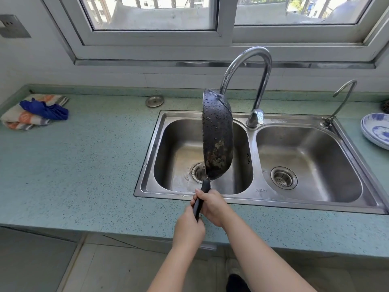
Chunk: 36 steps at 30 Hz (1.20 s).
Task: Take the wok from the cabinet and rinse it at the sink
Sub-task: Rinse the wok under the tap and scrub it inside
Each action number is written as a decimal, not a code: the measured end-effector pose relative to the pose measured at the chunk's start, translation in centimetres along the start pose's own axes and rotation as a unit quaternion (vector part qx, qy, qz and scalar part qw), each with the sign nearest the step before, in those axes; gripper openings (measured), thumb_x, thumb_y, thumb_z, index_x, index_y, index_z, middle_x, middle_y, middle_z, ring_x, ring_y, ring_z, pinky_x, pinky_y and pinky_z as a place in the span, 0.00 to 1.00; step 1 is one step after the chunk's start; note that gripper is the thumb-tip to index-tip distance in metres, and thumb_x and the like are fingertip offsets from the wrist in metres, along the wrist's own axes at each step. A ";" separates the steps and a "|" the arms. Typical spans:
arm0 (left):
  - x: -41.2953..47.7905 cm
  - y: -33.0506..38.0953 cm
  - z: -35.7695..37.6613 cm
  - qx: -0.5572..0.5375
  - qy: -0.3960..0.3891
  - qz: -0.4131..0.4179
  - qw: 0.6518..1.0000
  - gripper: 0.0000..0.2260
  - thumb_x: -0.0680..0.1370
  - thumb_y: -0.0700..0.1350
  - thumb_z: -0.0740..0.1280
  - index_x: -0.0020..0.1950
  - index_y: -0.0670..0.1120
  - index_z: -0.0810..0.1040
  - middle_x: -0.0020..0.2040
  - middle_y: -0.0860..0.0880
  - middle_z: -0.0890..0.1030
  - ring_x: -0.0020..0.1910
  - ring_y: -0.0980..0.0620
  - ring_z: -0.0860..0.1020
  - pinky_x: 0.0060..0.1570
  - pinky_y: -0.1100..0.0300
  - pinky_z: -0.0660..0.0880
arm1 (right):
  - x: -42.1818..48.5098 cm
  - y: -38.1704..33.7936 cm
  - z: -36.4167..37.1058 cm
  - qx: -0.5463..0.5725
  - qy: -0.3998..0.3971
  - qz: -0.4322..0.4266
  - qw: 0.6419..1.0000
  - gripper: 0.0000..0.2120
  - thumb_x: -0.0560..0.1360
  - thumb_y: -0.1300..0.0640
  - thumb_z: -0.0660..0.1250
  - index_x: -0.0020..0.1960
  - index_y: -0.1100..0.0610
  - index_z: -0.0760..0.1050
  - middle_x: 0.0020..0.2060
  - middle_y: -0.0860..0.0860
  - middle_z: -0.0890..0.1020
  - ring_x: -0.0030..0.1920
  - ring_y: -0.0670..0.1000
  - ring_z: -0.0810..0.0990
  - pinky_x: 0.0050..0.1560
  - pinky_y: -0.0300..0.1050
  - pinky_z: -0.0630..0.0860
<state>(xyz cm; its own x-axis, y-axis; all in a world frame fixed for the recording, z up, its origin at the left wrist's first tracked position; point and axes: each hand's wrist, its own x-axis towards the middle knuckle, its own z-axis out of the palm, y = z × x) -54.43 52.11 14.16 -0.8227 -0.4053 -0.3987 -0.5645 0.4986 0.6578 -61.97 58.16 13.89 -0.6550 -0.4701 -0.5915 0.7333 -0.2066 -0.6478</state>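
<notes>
I hold the wok (pixel 217 133) on edge above the left basin (pixel 179 152) of the double sink (pixel 261 199), its rim near vertical and its dark, spotted underside turned toward the right. Water beads cover the upper part of that underside; the lower part shows rust-brown patches. The wok's top edge sits just in front of the faucet (pixel 248 66) spout, and its lowest point hangs over the left drain (pixel 197 172). The black handle (pixel 201 199) runs down from the wok's bottom edge toward me. My right hand (pixel 212 205) is wrapped around the upper part of the handle, fingers (pixel 199 193) curled tight over it. My left hand (pixel 188 230) grips the lower end of the handle, closed in a fist directly below the right hand, the two hands touching. No water stream is visible from the faucet. The right basin (pixel 307 161) holds only its strainer (pixel 283 178). A smaller tap (pixel 342 100) stands at the sink's far right corner. On the green counter (pixel 84 165), well to the left of the sink, lies a folded cloth (pixel 23 116) with a blue rag (pixel 45 109) on top of it. A round metal cap (pixel 154 101) rests on the counter behind the left basin. A blue-and-white plate (pixel 376 131) sits at the right edge, just beside the sink.
</notes>
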 end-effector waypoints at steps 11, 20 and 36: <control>0.3 -0.2 -0.4 -0.191 -0.077 -0.049 0.977 0.05 0.76 0.36 0.61 0.48 0.46 0.70 0.32 0.45 0.73 0.25 0.49 0.72 0.20 0.64 0.70 | -0.2 -0.7 0.9 -0.176 0.061 -0.032 0.982 0.05 0.79 0.61 0.59 0.50 0.61 0.62 0.34 0.53 0.72 0.32 0.49 0.77 0.33 0.39 0.77; -0.1 0.0 -0.2 -0.340 -0.142 -0.099 0.924 0.06 0.77 0.37 0.61 0.42 0.46 0.69 0.25 0.48 0.70 0.19 0.53 0.68 0.22 0.64 0.66 | -1.0 -1.7 1.0 -0.279 0.094 -0.051 0.954 0.12 0.77 0.59 0.64 0.51 0.60 0.61 0.38 0.52 0.74 0.33 0.48 0.79 0.33 0.40 0.77; -0.1 -0.4 -0.1 -0.408 -0.177 -0.122 0.887 0.05 0.77 0.38 0.62 0.43 0.44 0.69 0.23 0.50 0.70 0.19 0.54 0.66 0.20 0.64 0.64 | -0.5 -1.5 0.6 -0.314 0.098 -0.063 0.942 0.14 0.75 0.57 0.67 0.52 0.60 0.64 0.41 0.52 0.77 0.34 0.51 0.81 0.43 0.49 0.80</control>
<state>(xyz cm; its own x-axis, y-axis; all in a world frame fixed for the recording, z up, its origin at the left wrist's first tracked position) -54.13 51.84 14.03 -0.7334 -0.0877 -0.6741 -0.6109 -0.3501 0.7101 -62.64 58.12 15.43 -0.7962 -0.2946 -0.5284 0.4357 0.3267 -0.8387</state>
